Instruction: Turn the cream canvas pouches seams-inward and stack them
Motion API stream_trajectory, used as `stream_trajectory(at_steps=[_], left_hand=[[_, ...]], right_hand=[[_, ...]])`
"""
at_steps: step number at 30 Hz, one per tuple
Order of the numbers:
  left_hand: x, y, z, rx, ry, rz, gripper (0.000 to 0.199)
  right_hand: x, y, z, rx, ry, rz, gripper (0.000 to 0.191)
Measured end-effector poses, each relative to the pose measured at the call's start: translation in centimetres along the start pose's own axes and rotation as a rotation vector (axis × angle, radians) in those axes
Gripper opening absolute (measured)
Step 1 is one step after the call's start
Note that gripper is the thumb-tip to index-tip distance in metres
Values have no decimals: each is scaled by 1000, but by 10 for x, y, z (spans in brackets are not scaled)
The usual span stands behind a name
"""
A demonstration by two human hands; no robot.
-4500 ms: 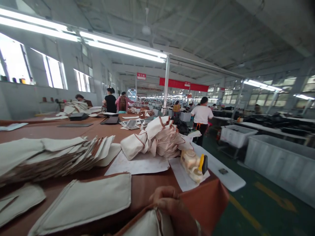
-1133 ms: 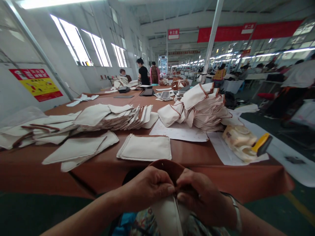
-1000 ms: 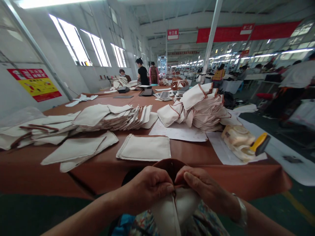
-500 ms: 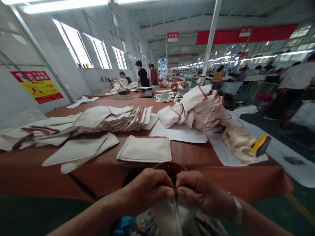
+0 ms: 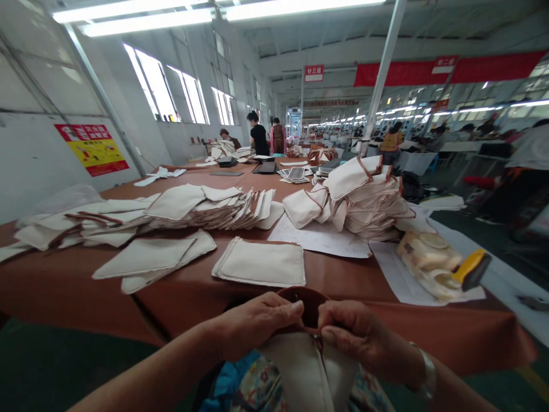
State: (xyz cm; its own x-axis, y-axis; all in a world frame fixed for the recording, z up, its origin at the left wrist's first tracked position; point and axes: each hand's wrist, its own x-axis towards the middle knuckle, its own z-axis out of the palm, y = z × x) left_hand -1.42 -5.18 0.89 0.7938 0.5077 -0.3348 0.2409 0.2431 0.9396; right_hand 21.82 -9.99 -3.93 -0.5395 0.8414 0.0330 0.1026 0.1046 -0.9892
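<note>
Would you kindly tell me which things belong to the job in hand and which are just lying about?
Seemingly in the job:
cream piece gripped by right hand
similar cream stack

Seemingly lying about:
clear plastic
yellow-handled tool, untouched
dark flat piece

Brown-edged cream fabric piece (image 5: 300, 366), lengthwise-seamed

Near the front right corner of the counter (image 5: 334, 272), a yellowish container (image 5: 424, 252) sits on a white sheet (image 5: 392, 274), a yellow-and-black tool (image 5: 472, 269) at its right end. A white scrap (image 5: 160, 174) lies by the left edge, with a red-and-yellow poster (image 5: 92, 150) on the wall past it. Toward the far edge rests a dark flat piece (image 5: 265, 167); beyond that edge stands a co-worker in black (image 5: 258, 139). A red banner (image 5: 398, 73) stretches behind a pale post (image 5: 383, 80), and tube lights (image 5: 146, 22) glow overhead.
</note>
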Motion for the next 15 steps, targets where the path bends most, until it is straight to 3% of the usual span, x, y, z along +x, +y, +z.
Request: stream_trajectory(at_steps=[6, 12, 15], left_hand=[[4, -7, 6, 68, -7, -32, 50], [-6, 1, 13, 307, 45, 110, 49], [-15, 9, 19, 387, 10, 207, 52]], right_hand=[[6, -3, 7, -117, 44, -15, 28], [6, -25, 7, -163, -41, -27, 24], [6, -35, 11, -151, -80, -34, 31]])
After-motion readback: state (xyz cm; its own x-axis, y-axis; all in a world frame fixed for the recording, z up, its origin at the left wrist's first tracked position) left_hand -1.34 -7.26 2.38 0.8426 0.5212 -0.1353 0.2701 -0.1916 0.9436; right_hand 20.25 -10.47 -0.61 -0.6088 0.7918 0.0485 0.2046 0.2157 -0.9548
